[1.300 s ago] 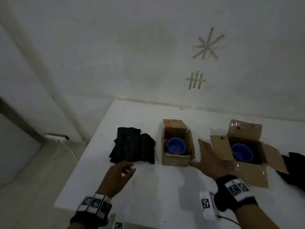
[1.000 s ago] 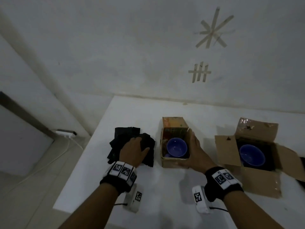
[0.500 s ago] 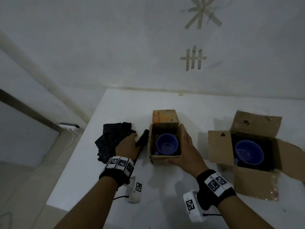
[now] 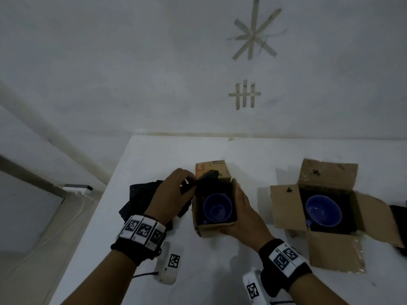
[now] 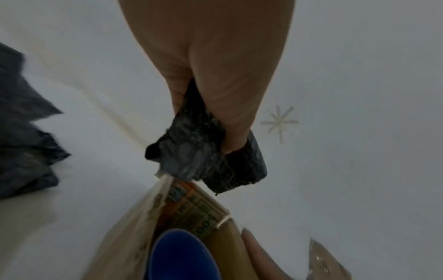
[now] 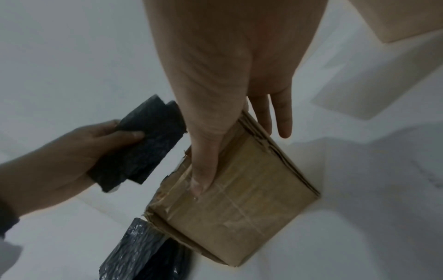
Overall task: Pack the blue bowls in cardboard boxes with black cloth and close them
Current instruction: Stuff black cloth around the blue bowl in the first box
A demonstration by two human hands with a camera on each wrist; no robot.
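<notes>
A small open cardboard box stands at mid-table with a blue bowl inside. My right hand grips its right side and front, the thumb lying on the front face. My left hand pinches a folded black cloth just above the box's far left corner. In the left wrist view the cloth hangs over the box's printed flap and the bowl. To the right, a larger open box holds a second blue bowl on black cloth.
A pile of black cloths lies left of the small box, near the table's left edge. More black cloth shows at the far right. The wall stands right behind the table, and the floor drops away on the left.
My left hand has lifted one black cloth off the pile and carried it right, over the small box. My right hand has stayed on the box.
</notes>
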